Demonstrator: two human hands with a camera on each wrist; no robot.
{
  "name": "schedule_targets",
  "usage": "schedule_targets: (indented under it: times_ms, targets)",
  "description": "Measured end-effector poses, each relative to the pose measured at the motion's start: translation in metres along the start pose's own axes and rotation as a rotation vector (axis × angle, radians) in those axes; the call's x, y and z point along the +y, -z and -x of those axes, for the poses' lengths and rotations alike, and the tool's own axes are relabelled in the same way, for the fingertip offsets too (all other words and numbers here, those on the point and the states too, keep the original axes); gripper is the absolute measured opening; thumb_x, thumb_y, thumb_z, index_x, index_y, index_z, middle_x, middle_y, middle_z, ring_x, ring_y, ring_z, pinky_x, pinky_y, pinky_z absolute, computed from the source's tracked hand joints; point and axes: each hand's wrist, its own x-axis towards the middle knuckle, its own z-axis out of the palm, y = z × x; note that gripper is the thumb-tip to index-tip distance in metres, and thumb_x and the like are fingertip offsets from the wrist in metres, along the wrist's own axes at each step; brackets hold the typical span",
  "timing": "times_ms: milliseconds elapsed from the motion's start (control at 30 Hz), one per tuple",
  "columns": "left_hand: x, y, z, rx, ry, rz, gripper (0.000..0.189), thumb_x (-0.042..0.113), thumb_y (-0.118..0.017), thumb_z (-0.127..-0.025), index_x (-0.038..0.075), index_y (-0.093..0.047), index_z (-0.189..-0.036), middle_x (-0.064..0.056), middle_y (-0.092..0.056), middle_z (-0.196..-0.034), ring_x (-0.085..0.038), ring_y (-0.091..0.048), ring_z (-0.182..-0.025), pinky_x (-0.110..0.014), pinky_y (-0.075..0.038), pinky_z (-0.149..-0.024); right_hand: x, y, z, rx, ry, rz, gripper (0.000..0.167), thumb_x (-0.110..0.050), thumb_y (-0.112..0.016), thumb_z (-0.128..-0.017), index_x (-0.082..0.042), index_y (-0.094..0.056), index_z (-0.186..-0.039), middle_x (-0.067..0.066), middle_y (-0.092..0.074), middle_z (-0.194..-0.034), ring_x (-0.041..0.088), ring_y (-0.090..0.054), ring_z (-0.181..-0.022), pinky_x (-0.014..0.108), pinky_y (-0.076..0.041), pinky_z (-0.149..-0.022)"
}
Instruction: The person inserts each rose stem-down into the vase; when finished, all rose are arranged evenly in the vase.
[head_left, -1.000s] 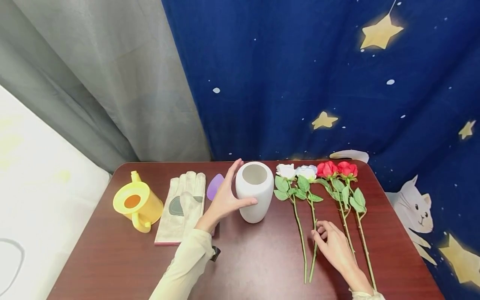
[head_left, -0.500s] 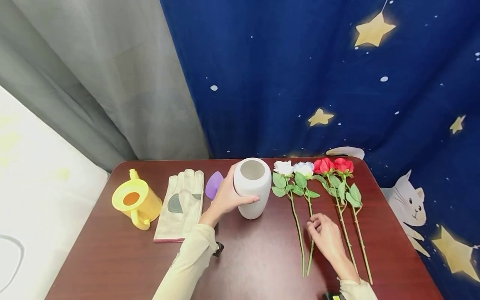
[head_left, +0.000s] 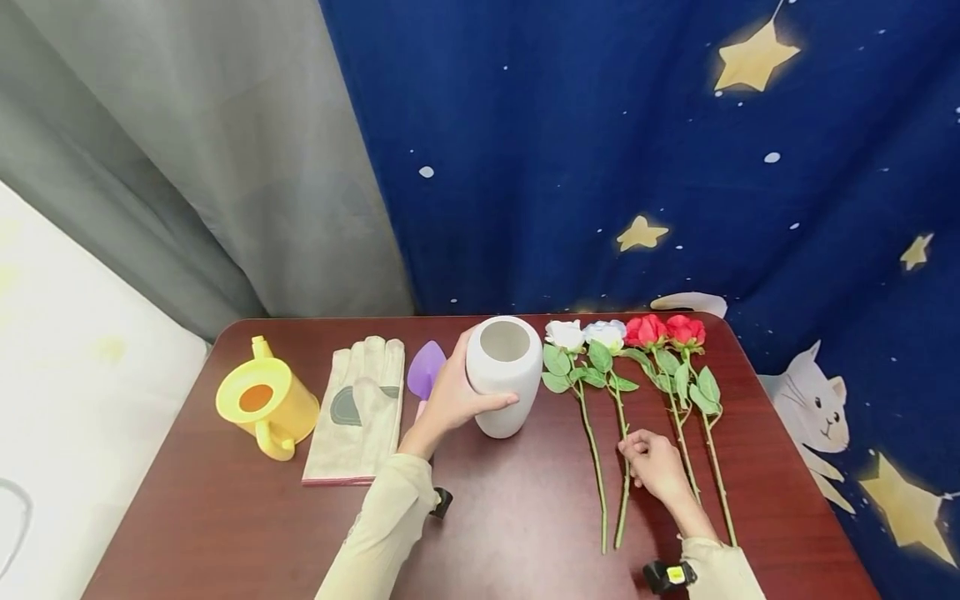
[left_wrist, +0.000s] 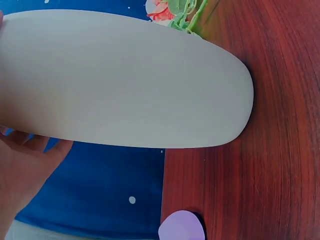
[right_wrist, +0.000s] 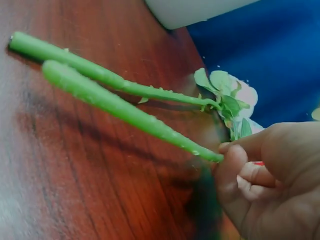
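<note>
A tall white vase point(head_left: 527, 375) stands upright near the table's back edge. My left hand point(head_left: 450, 398) grips its left side, thumb across the front; the left wrist view shows the vase point(left_wrist: 125, 80) filling most of the picture. My right hand point(head_left: 658, 467) pinches the stem of a pale bluish-white rose point(head_left: 606, 335) between thumb and fingers. Seen from the right wrist, that stem point(right_wrist: 125, 112) looks lifted off the tabletop at its cut end. Beside it lies a white rose point(head_left: 565, 335). Two red roses point(head_left: 666, 331) lie to the right, their stems partly behind my right hand and arm.
Left of the vase is a purple trowel point(head_left: 426, 367), its handle mostly hidden by my left arm. Work gloves point(head_left: 360, 417) lie beside it, and a yellow watering can point(head_left: 288, 408) stands farther left. Curtains point(head_left: 525, 167) hang behind the table point(head_left: 510, 517).
My left hand has closed from a spread pose beside the vase to a grip on it. My right hand, loosely curled over the stem before, now pinches it. The camera view shifted slightly.
</note>
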Motion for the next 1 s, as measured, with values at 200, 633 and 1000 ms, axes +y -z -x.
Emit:
schedule_targets:
  times_ms: [200, 633, 1000]
  targets:
    - [-0.001, -0.001, 0.000, 0.005, 0.017, -0.017, 0.096, 0.015, -0.089, -0.056, 0.012, -0.037, -0.137, -0.006, -0.056, -0.120, -0.023, -0.055, -0.106, -0.041, -0.042, -0.089, -0.001, 0.007, 0.002, 0.028, 0.006, -0.156, 0.011, -0.006, -0.056, -0.092, 0.004, -0.060, -0.096, 0.014, -0.059, -0.073, 0.015, -0.054, -0.047, 0.032, -0.050, -0.046]
    - [-0.027, -0.005, -0.003, 0.018, 0.015, 0.013, 0.100, 0.021, -0.091, -0.054, 0.024, -0.037, -0.138, 0.002, -0.056, -0.121, -0.017, -0.054, -0.106, -0.041, -0.041, -0.090, -0.025, 0.021, 0.007, 0.183, 0.195, -0.211, 0.012, -0.013, -0.059, -0.092, -0.002, -0.061, -0.096, 0.016, -0.060, -0.068, 0.023, -0.053, -0.042, 0.031, -0.047, -0.043]
    - [-0.031, -0.006, -0.004, 0.027, 0.014, 0.002, 0.100, 0.024, -0.091, -0.054, 0.026, -0.037, -0.138, 0.004, -0.055, -0.121, -0.014, -0.054, -0.106, -0.040, -0.041, -0.090, -0.085, 0.035, 0.030, 0.238, 0.340, -0.315, 0.009, 0.007, -0.057, -0.088, 0.005, -0.061, -0.095, 0.001, -0.058, -0.067, 0.018, -0.048, -0.039, 0.023, -0.042, -0.039]
